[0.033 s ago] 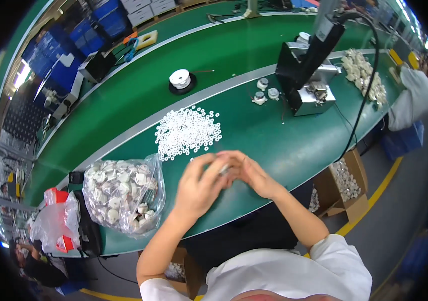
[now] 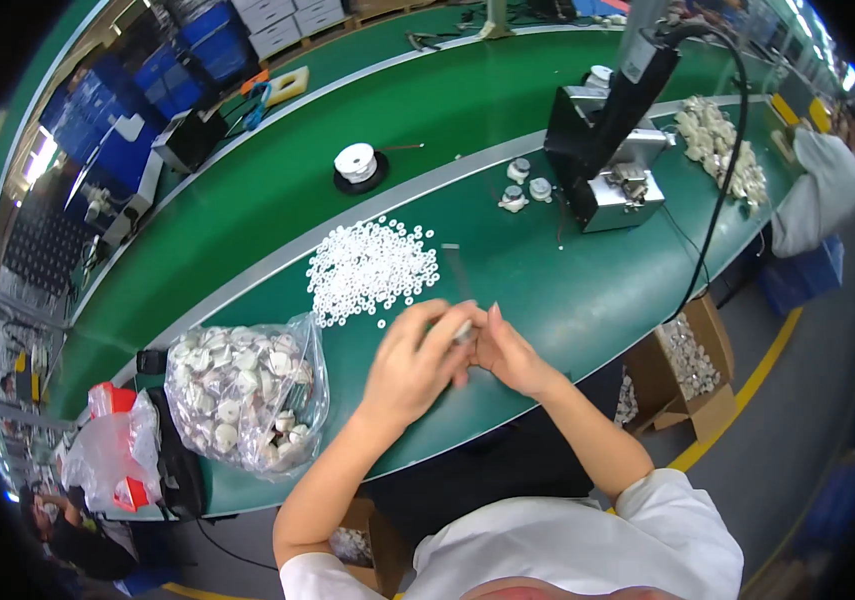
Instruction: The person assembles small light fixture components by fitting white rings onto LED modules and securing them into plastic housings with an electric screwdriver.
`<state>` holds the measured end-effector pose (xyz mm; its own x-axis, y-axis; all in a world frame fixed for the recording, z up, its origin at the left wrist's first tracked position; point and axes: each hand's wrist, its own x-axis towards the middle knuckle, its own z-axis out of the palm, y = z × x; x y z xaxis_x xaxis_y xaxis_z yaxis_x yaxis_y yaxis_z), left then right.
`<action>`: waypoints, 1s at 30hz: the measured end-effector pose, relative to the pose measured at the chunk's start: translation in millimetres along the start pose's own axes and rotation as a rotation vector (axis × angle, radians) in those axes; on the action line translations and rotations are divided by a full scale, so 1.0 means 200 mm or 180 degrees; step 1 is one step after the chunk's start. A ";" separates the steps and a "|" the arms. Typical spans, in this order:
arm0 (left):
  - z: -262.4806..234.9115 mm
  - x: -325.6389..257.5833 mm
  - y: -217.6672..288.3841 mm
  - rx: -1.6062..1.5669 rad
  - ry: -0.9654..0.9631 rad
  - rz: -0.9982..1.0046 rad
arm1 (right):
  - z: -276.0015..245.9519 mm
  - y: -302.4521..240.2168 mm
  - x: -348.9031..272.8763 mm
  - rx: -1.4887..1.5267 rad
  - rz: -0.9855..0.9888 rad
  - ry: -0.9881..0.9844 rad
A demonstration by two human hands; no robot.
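Note:
My left hand (image 2: 410,362) is closed, fingers bent around a small whitish part (image 2: 463,332) whose exact kind I cannot make out. Against it, my right hand (image 2: 515,358) is curled with its thumb raised; its other fingers are partly hidden. A thin dark strip with a pale end (image 2: 452,247) shows on the table just beyond my fingertips. Left of it spreads a heap of small white rings (image 2: 372,268). Beside my left forearm lies a clear plastic bag (image 2: 245,395) full of white rounded parts.
At the right stands a black machine (image 2: 615,195) with several small white-and-metal parts (image 2: 513,199) beside it. A pile of cream parts (image 2: 719,150) lies beyond. A white spool (image 2: 357,162) sits behind the rings. Cardboard box (image 2: 712,410) below the table; a co-worker's grey sleeve (image 2: 822,185) far right.
My hands have shifted slightly and the small part shows between my left fingers. The thin strip with the pale end now shows beyond them. The right thumb is raised higher.

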<state>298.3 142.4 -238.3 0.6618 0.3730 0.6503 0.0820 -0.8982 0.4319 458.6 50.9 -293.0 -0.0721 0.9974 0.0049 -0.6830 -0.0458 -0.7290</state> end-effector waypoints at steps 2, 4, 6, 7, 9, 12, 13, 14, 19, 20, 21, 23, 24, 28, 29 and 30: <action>0.16 0.07 -0.06 -0.0592 -0.0149 0.0017 | -0.08 0.02 0.00 -0.0551 -0.0241 0.0474; 0.22 0.15 -0.11 -0.0808 -0.0293 0.0052 | -0.12 0.01 -0.02 -0.0746 -0.0576 0.1060; 0.21 0.28 -0.16 -0.0087 -0.0307 0.0671 | -0.14 -0.06 -0.06 -0.1682 -0.1068 0.1508; 0.19 0.31 -0.22 0.0052 -0.0313 0.0683 | -0.15 -0.09 -0.08 -0.2604 -0.1516 0.1892; 0.16 0.33 -0.34 0.0562 -0.0164 0.0159 | -0.19 -0.12 -0.12 -0.2520 -0.1577 0.2109; 0.22 0.24 -0.53 0.1102 0.0283 -0.0086 | -0.15 -0.16 -0.15 -0.2388 -0.1486 0.2212; 0.23 0.24 -0.52 0.1051 0.0256 -0.0087 | -0.15 -0.17 -0.15 -0.2352 -0.1424 0.2026; 0.24 0.25 -0.50 0.1154 0.0270 -0.0173 | -0.14 -0.17 -0.15 -0.2310 -0.1364 0.1839; 0.27 0.27 -0.49 0.1263 0.0043 -0.0322 | -0.17 -0.11 -0.14 -0.2218 -0.1348 0.1747; 0.27 0.26 -0.49 0.1248 0.0021 -0.0326 | -0.20 -0.12 -0.15 -0.2176 -0.1431 0.1615; 0.28 0.26 -0.48 0.1198 -0.0036 -0.0282 | -0.22 -0.14 -0.16 -0.2135 -0.1517 0.1484; 0.29 0.25 -0.45 0.1111 -0.0115 -0.0230 | -0.22 -0.17 -0.17 -0.2105 -0.1459 0.1501; 0.30 0.25 -0.43 0.0856 -0.0170 -0.0328 | -0.22 -0.19 -0.16 -0.2115 -0.1482 0.1557; 0.33 0.24 -0.35 0.0192 -0.0341 -0.0181 | -0.20 -0.24 -0.19 -0.0925 -0.1412 0.1586; 0.34 0.23 -0.34 0.0153 -0.0333 -0.0160 | -0.19 -0.25 -0.20 0.0070 -0.1406 0.1485; 0.35 0.22 -0.32 0.0003 -0.0422 -0.0174 | -0.21 -0.25 -0.24 0.0366 -0.1330 0.1171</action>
<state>373.7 201.2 -280.9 0.7490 0.3875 0.5374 0.1212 -0.8776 0.4638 526.8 8.3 -286.3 0.4652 0.8849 0.0230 -0.6753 0.3716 -0.6371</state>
